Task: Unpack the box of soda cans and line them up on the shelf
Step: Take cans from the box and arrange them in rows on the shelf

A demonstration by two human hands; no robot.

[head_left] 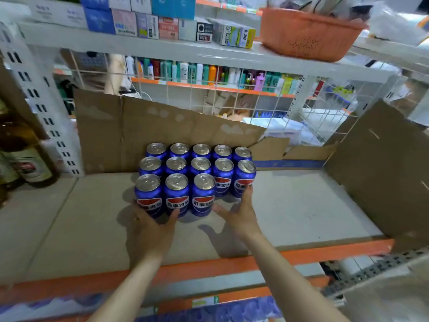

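Store shelving fills the view, and on the grey shelf [301, 205] with its orange front edge stand the soda cans [197, 173], blue with silver tops, upright and packed touching one another in three rows: five at the back, five in the middle, three at the front left. They sit toward the left-middle of the shelf, just in front of a tall cardboard sheet [162, 129] that stands along the back. The left hand [148, 226] reaches in from below with its fingers spread and its fingertips touching the lower front of the two leftmost front-row cans, curled round neither. The right hand [239, 212] lies flat and open near the shelf board, its thumb pointing toward the third front can and its fingertips touching the base of the rightmost can of the middle row. The two hands are apart, one at each end of the front of the block. Another cardboard panel [383, 168] leans at the right end of the shelf. Behind the wire mesh back, a farther shelf holds coloured bottles [197, 73]. On the shelf above stand small boxes [148, 22] and an orange plastic basket [308, 36]. Brown glass bottles [25, 159] stand at the far left.
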